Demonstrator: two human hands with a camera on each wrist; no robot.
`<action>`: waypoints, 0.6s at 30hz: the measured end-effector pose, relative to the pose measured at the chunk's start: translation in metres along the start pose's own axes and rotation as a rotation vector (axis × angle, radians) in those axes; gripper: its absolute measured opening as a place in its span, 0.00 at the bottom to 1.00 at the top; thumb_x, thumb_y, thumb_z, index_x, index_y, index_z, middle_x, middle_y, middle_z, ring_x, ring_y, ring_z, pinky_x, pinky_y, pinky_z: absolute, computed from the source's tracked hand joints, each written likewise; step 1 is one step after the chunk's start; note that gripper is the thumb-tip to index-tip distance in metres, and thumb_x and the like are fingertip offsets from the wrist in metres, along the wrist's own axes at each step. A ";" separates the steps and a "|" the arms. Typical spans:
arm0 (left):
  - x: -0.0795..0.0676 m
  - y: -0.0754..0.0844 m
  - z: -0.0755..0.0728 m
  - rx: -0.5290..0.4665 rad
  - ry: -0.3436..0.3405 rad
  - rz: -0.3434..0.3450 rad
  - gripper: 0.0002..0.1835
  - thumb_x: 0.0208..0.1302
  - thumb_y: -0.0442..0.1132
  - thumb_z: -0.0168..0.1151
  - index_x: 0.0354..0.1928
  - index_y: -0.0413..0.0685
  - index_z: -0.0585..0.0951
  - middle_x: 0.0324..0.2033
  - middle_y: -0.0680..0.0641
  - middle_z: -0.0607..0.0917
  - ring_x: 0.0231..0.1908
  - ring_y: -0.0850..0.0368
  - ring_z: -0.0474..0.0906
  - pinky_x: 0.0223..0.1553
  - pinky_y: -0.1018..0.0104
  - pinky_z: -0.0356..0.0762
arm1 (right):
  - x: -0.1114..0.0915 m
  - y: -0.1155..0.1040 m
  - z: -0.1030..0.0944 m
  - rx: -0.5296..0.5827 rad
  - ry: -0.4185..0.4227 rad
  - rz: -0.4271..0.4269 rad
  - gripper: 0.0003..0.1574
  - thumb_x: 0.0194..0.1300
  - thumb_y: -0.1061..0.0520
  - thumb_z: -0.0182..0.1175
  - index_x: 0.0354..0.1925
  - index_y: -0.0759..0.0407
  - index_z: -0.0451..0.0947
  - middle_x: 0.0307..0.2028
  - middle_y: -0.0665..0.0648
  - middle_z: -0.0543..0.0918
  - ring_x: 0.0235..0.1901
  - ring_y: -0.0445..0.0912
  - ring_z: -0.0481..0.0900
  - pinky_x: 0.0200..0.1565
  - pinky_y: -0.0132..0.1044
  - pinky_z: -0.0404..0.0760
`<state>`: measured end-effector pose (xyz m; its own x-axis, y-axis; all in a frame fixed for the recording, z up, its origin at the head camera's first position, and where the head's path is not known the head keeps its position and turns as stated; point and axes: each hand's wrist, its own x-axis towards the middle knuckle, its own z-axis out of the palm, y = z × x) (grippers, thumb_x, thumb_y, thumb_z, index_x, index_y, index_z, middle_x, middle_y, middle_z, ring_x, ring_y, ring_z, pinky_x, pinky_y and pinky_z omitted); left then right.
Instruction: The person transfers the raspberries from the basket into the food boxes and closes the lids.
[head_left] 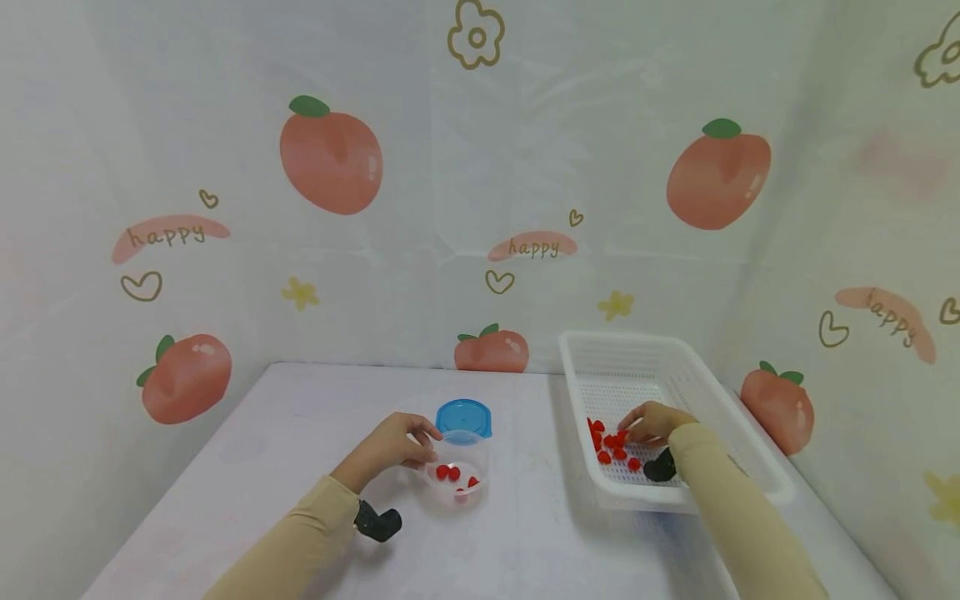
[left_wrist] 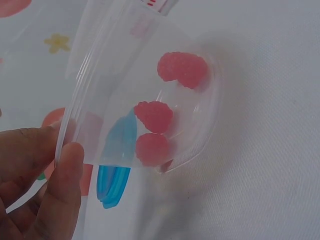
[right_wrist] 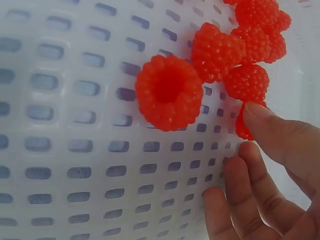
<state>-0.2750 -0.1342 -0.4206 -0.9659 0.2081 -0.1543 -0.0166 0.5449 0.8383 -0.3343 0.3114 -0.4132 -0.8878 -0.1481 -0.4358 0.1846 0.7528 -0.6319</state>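
My left hand (head_left: pixel 397 443) pinches the rim of a clear plastic container (head_left: pixel 472 452) between thumb and fingers. Several red raspberries (left_wrist: pixel 154 116) lie inside, seen through its wall in the left wrist view. On the right, my right hand (head_left: pixel 652 422) reaches down into a white perforated basket (head_left: pixel 626 337). Its thumb and index finger pinch a raspberry (right_wrist: pixel 244 122), partly hidden behind the thumb. More raspberries cluster beside those fingers, and one raspberry (right_wrist: pixel 169 93) shows its hollow end toward the right wrist camera.
Just behind the container lies a blue lid (head_left: pixel 463 418) on the white tabletop (head_left: pixel 315 417). The basket's raised walls surround the right hand. A dark wrist camera (head_left: pixel 378 523) sits below the left wrist, and another dark device (head_left: pixel 660 467) below the right.
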 end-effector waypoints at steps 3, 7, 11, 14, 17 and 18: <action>0.000 -0.001 0.000 -0.003 -0.003 0.006 0.14 0.53 0.30 0.71 0.44 0.39 0.83 0.30 0.46 0.79 0.25 0.57 0.79 0.32 0.65 0.85 | 0.001 0.000 0.001 -0.019 0.007 0.008 0.13 0.59 0.66 0.62 0.45 0.66 0.80 0.35 0.52 0.84 0.37 0.44 0.77 0.41 0.36 0.81; 0.000 -0.001 0.000 -0.010 -0.006 0.006 0.14 0.53 0.30 0.71 0.44 0.39 0.83 0.30 0.46 0.79 0.25 0.57 0.79 0.32 0.65 0.85 | 0.005 0.002 0.001 -0.037 0.004 0.005 0.12 0.59 0.66 0.61 0.43 0.66 0.81 0.33 0.51 0.84 0.36 0.44 0.76 0.39 0.35 0.80; 0.001 -0.002 0.000 -0.014 -0.002 0.002 0.14 0.53 0.30 0.71 0.44 0.40 0.83 0.30 0.46 0.79 0.25 0.57 0.79 0.32 0.65 0.85 | 0.005 0.002 0.001 -0.041 0.021 0.022 0.10 0.59 0.66 0.62 0.41 0.65 0.81 0.33 0.52 0.84 0.36 0.45 0.76 0.39 0.35 0.80; 0.001 -0.002 0.000 -0.015 0.000 0.002 0.14 0.53 0.30 0.71 0.44 0.40 0.83 0.30 0.46 0.79 0.25 0.57 0.79 0.32 0.65 0.85 | 0.006 0.003 0.000 -0.033 0.024 0.026 0.10 0.59 0.66 0.62 0.41 0.65 0.81 0.35 0.54 0.84 0.36 0.45 0.76 0.40 0.37 0.81; 0.001 -0.002 0.000 -0.010 0.003 0.001 0.14 0.53 0.30 0.71 0.44 0.40 0.83 0.30 0.46 0.79 0.25 0.57 0.79 0.32 0.66 0.84 | 0.007 0.004 -0.002 0.004 0.023 0.022 0.10 0.59 0.66 0.61 0.41 0.66 0.80 0.34 0.54 0.83 0.35 0.45 0.76 0.40 0.37 0.82; 0.001 -0.002 0.000 -0.010 0.004 0.000 0.14 0.53 0.30 0.71 0.44 0.40 0.83 0.30 0.46 0.79 0.25 0.57 0.79 0.32 0.66 0.84 | 0.007 0.005 -0.003 0.029 0.021 0.015 0.11 0.59 0.66 0.60 0.42 0.67 0.80 0.34 0.54 0.83 0.35 0.45 0.76 0.40 0.37 0.82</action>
<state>-0.2761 -0.1349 -0.4221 -0.9668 0.2051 -0.1524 -0.0191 0.5368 0.8435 -0.3413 0.3158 -0.4172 -0.8935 -0.1233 -0.4317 0.2094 0.7361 -0.6437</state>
